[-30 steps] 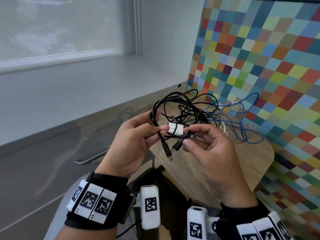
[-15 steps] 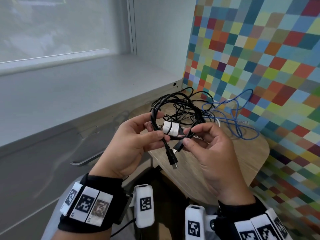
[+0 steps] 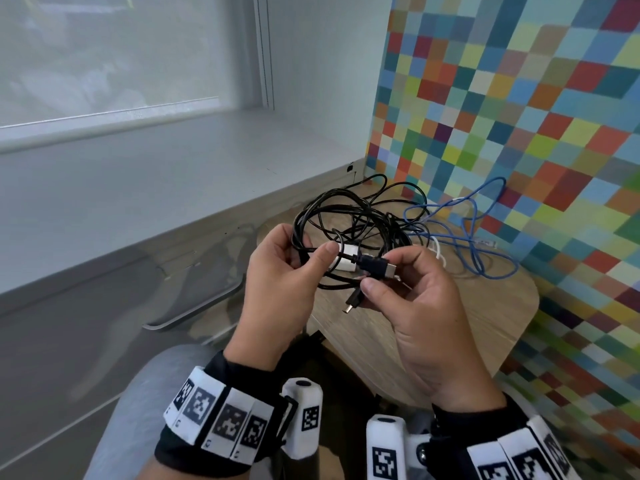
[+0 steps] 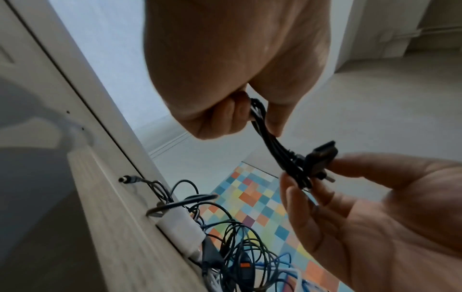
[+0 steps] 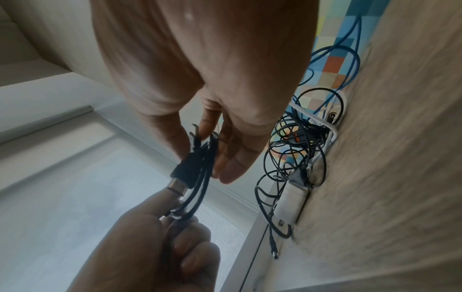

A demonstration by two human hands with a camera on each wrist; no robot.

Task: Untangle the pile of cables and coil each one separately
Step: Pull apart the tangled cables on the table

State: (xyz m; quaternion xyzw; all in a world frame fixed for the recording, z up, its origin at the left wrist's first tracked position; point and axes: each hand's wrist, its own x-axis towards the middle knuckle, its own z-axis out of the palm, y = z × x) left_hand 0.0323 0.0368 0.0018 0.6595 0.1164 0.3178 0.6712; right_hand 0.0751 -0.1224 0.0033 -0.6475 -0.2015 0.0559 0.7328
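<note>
A small black cable bundle [image 3: 332, 282] is held between both hands above the wooden table [image 3: 433, 341]. My left hand [image 3: 311, 261] pinches its looped strands [image 4: 257, 112] between thumb and curled fingers. My right hand [image 3: 384, 275] pinches the other end, where the black USB plug [image 3: 375, 265] lies sideways against the fingertips [image 5: 190, 170]. A small connector [image 3: 352, 301] hangs under the right thumb. Behind the hands a tangle of black cables [image 3: 360, 216], a blue cable [image 3: 467, 233] and a white adapter [image 3: 346, 263] lie on the table.
A wall of coloured squares [image 3: 519, 116] runs along the table's right and far side. A grey window ledge [image 3: 138, 188] with a metal handle [image 3: 194, 313] is on the left. A barrel plug [image 4: 127, 180] lies at the table's edge beside the white adapter [image 4: 180, 227].
The USB plug that hung down below my left thumb has swung up sideways into my right fingertips. Both hands have shifted slightly toward the table.
</note>
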